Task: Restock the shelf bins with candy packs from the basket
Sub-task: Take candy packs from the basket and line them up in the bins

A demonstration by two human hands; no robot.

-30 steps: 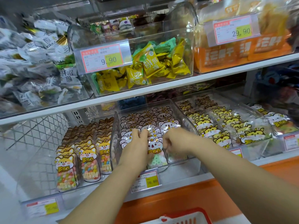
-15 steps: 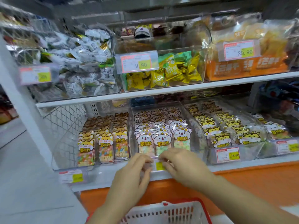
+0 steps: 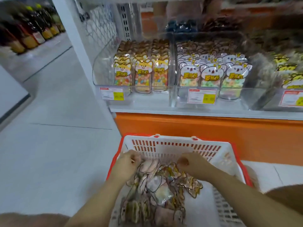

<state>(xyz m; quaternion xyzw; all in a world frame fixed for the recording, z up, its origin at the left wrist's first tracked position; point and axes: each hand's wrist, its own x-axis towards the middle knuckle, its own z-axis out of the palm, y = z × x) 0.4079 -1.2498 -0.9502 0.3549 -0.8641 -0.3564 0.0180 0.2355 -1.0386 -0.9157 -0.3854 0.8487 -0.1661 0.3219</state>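
Note:
A white basket with a red rim (image 3: pixel 177 140) stands on the floor below the shelf and holds a loose pile of candy packs (image 3: pixel 160 185). My left hand (image 3: pixel 129 163) is inside the basket at the pile's far left, its fingers curled around the tops of some pale packs (image 3: pixel 150 166). My right hand (image 3: pixel 191 164) sits curled over the pile's far right; blur hides whether it holds a pack. On the shelf, a clear bin holds fox-print packs (image 3: pixel 141 74), and the bin beside it holds koala-print packs (image 3: pixel 211 74).
A third bin with yellow tiger-print packs (image 3: pixel 285 69) is at the right edge. Price tags (image 3: pixel 112 94) hang on the bin fronts. The orange shelf base (image 3: pixel 196 126) rises just behind the basket. Grey aisle floor (image 3: pixel 57 128) lies to the left, with bottles (image 3: pixel 24 33) far off.
Both hands left the koala bin on the shelf and came down into the basket. My view dropped from the shelves to the basket.

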